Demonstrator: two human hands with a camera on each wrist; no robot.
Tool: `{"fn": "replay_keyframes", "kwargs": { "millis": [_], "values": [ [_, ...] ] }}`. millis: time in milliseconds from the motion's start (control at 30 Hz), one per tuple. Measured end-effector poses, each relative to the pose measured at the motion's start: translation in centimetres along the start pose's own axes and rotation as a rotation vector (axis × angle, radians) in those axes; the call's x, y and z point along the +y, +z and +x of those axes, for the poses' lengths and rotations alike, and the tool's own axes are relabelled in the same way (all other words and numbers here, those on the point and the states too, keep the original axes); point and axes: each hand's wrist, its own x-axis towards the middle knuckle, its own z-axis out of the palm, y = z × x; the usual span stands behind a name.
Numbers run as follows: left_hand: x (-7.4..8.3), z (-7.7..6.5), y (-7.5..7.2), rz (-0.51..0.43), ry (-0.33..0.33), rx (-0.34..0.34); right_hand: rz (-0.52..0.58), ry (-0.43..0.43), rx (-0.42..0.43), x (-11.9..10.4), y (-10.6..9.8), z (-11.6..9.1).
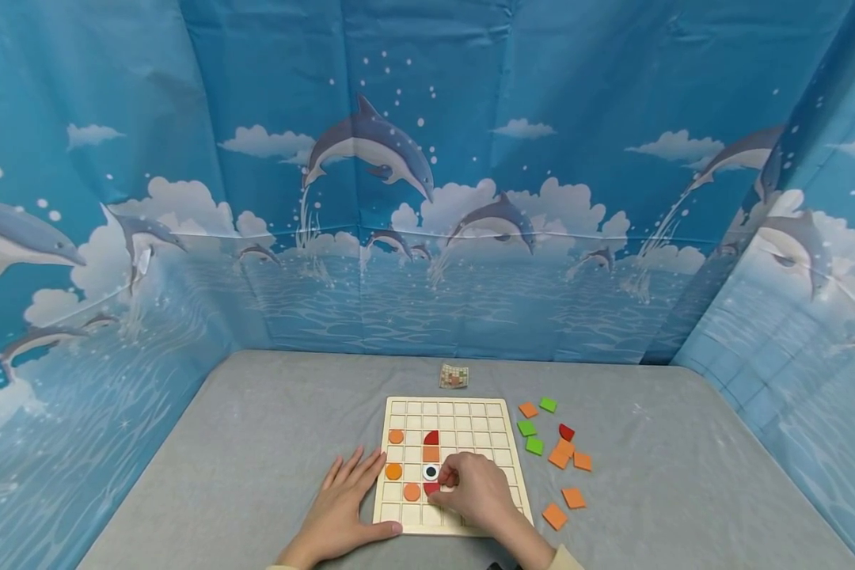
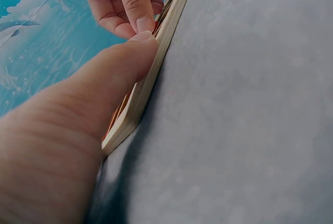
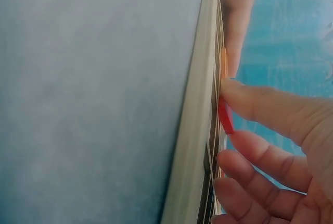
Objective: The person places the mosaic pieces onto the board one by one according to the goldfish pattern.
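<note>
A wooden grid board point(image 1: 466, 408) lies on the grey tabletop. My right hand point(image 1: 476, 487) is over its lower middle, where thumb and index finger pinch a red quarter-round tile point(image 3: 225, 115). The tile tilts at the board's surface. Directly above it on the grid sits a white tile with a black dot point(image 1: 431, 472), then an orange square tile point(image 1: 431, 454) and another red rounded tile point(image 1: 431, 437). My left hand point(image 1: 345, 507) rests by the board's left edge, fingers spread straight and thumb on the near left corner. Orange round tiles point(image 1: 412, 492) occupy several left-hand cells.
Right of the board lie loose orange square tiles point(image 1: 573, 498), green tiles point(image 1: 534, 446) and a red tile point(image 1: 566, 431). A small patterned card point(image 1: 454, 376) is behind the board. A blue dolphin-print curtain point(image 1: 399, 301) borders the table's back and sides.
</note>
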Motion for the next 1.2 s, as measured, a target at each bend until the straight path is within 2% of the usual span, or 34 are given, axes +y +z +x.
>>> {"fn": "replay_keyframes", "kwargs": {
  "millis": [233, 800, 1200],
  "values": [
    [-0.05, -0.03, 0.05, -0.007, 0.01, 0.013, -0.026, -0.014, 0.003, 0.08, 0.05, 0.01],
    [0.25, -0.08, -0.18, -0.023, -0.011, -0.017, -0.037, -0.009, -0.006, -0.04, -0.16, -0.09],
    [0.15, -0.01, 0.03, -0.012, -0.011, -0.01, -0.004, -0.006, -0.051, 0.48, -0.34, -0.21]
  ]
}}
